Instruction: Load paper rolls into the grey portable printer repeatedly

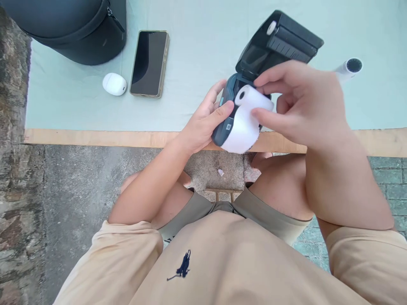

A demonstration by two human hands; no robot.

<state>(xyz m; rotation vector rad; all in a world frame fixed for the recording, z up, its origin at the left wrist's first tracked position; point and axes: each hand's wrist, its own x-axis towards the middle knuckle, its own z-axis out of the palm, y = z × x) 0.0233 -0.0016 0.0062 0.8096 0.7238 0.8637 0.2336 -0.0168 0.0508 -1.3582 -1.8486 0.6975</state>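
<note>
My left hand point(206, 118) grips the grey-blue body of a small receipt printer point(226, 113) at the table's front edge. Its black lid point(280, 42) stands swung open toward the far side. A white paper roll point(251, 99) sits at the printer's open bay, with a loose strip of paper hanging down over the printer's front. My right hand point(302, 101) pinches the roll between thumb and fingers from the right.
A black phone point(149, 63) lies face up on the pale green table top point(197, 46), a white earbud case point(114, 84) beside it. A dark round bag point(76, 29) is at the far left. Another white roll point(348, 68) lies at the right. The wooden table edge point(95, 137) runs below.
</note>
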